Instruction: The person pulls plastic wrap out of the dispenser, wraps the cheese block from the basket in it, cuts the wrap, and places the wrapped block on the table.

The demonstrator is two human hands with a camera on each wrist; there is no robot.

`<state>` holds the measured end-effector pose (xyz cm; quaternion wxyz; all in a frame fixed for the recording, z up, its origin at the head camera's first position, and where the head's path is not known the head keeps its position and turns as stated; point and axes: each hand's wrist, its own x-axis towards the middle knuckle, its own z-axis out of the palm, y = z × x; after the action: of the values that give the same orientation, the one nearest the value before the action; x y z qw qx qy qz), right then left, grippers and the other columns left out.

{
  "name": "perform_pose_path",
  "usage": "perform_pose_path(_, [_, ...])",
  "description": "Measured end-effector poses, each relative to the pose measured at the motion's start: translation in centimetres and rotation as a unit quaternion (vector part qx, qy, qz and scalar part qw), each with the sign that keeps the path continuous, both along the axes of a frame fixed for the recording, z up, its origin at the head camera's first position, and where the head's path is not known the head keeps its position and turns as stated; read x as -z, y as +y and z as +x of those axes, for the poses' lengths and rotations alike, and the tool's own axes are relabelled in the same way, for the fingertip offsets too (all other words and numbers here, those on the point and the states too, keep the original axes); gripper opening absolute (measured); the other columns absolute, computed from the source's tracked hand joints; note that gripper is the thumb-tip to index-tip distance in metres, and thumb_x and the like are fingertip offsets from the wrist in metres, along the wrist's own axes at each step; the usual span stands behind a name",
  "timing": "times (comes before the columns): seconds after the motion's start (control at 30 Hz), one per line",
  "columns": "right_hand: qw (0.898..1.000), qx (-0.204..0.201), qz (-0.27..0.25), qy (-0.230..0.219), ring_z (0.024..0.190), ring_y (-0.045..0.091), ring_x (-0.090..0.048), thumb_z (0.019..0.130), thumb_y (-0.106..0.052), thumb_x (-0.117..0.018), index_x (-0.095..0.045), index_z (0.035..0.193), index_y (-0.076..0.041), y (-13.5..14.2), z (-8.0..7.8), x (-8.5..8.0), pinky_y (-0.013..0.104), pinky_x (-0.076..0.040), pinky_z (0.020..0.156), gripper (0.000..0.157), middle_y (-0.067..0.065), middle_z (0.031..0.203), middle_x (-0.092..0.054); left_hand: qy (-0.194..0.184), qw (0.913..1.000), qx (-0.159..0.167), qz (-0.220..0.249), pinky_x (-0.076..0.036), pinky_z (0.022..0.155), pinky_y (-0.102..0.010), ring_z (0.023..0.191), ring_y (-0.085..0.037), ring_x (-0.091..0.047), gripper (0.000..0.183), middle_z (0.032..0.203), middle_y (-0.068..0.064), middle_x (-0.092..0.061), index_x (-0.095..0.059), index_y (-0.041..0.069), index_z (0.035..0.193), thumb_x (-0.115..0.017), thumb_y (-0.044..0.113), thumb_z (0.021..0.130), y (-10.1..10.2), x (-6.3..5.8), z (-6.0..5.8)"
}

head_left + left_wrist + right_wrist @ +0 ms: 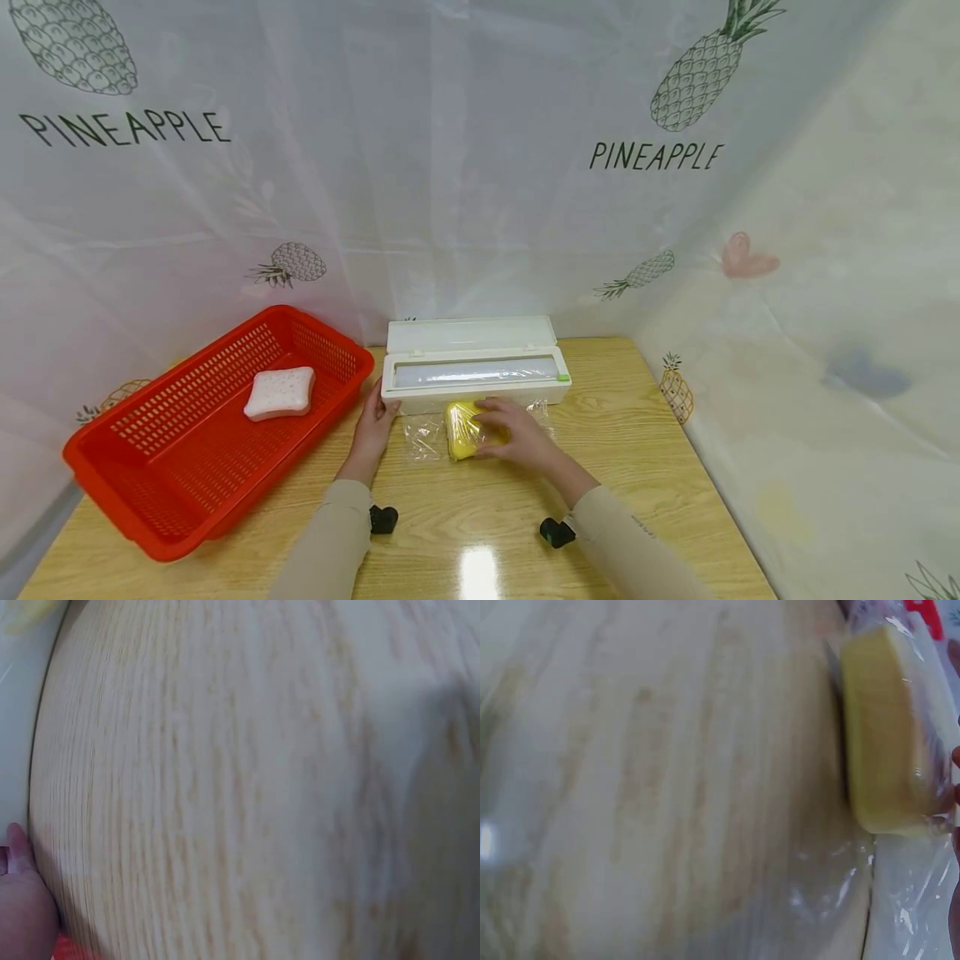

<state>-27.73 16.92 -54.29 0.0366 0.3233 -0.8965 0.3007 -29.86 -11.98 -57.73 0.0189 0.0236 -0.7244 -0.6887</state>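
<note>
In the head view a white cling film dispenser (480,408) stands at the back of the table, its lid raised and a roll of film inside. My left hand (371,433) holds its left end, thumb on the front corner; the left wrist view shows that thumb (21,851) against the front face. A yellow sponge (461,433) is right in front of the dispenser, with clear cling film (425,437) over it and spread to both sides. My right hand (517,433) grips the sponge from the right. In the right wrist view the film gleams on the sponge (877,735).
A red plastic basket (187,475) stands on the left, with a white speckled sponge (280,393) inside. A printed pineapple curtain (465,208) hangs behind the wooden table (450,508) and along its right side.
</note>
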Motion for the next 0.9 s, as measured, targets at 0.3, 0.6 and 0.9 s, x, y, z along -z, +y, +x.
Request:
perform_pose_path(0.3, [0.996, 0.006, 0.079, 0.040, 0.140, 0.024, -0.029, 0.073, -0.035, -0.086, -0.059, 0.134, -0.020, -0.8, 0.3, 0.5, 0.047, -0.020, 0.114, 0.069, -0.001, 0.151, -0.039, -0.006, 1.0000, 0.000, -0.002, -0.024, 0.113, -0.050, 0.138, -0.039, -0.030, 0.064, 0.153, -0.025, -0.029, -0.018, 0.010, 0.156, -0.052, 0.014, 0.102, -0.2, 0.1, 0.3])
perform_pose_path(0.6, [0.991, 0.009, 0.113, 0.076, 0.134, 0.025, -0.038, 0.079, -0.034, -0.081, -0.062, 0.129, -0.018, -1.5, 0.1, 0.1, 0.047, -0.026, 0.111, 0.056, 0.001, 0.144, -0.049, -0.044, 0.9963, -0.006, 0.074, -0.018, 0.115, -0.047, 0.144, -0.035, -0.020, 0.065, 0.157, -0.022, -0.020, -0.014, 0.008, 0.156, -0.050, 0.017, 0.103, -0.6, -0.3, 1.3])
perform_pose_path(0.9, [0.987, -0.015, 0.117, 0.114, 0.131, 0.027, -0.044, 0.087, -0.028, -0.074, -0.069, 0.119, -0.012, -1.7, 0.6, -0.1, 0.043, -0.031, 0.110, 0.036, 0.005, 0.135, -0.057, -0.093, 0.9905, -0.072, 0.071, -0.026, 0.110, -0.050, 0.128, -0.037, -0.039, 0.061, 0.136, -0.029, -0.042, -0.020, -0.004, 0.150, -0.050, 0.015, 0.102, 0.8, -1.1, 6.0])
